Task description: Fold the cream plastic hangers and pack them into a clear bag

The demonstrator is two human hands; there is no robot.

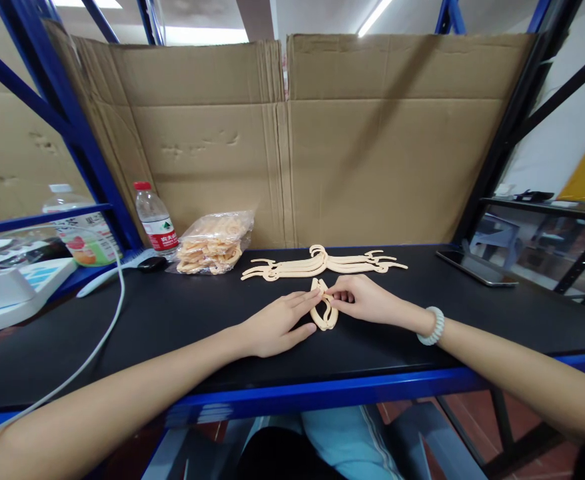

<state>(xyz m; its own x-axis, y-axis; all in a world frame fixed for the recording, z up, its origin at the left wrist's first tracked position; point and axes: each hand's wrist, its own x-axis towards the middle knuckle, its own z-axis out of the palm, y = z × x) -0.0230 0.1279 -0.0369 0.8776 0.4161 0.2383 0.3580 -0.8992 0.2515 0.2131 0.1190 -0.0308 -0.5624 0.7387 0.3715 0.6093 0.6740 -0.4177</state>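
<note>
A beige folding clothes hanger (329, 320) lies folded up on the black tabletop in front of me, its two arms bent into a narrow loop. My left hand (280, 322) steadies it from the left, fingertips on its upper part and thumb against its lower left side. From the right, my right hand (362, 298) pinches the upper right part between thumb and curled fingers. The fingertips partly cover the hanger's middle. Just beyond, a stack of several unfolded beige hangers (297, 268) lies flat, arms spread and hooks towards the cardboard.
At back left stand a clear bag of beige hanger parts (217, 243) and a red-capped water bottle (156, 220). A white cable (117, 307) runs along the left side. A phone (475, 267) lies at right. Cardboard panels (372, 153) close off the back.
</note>
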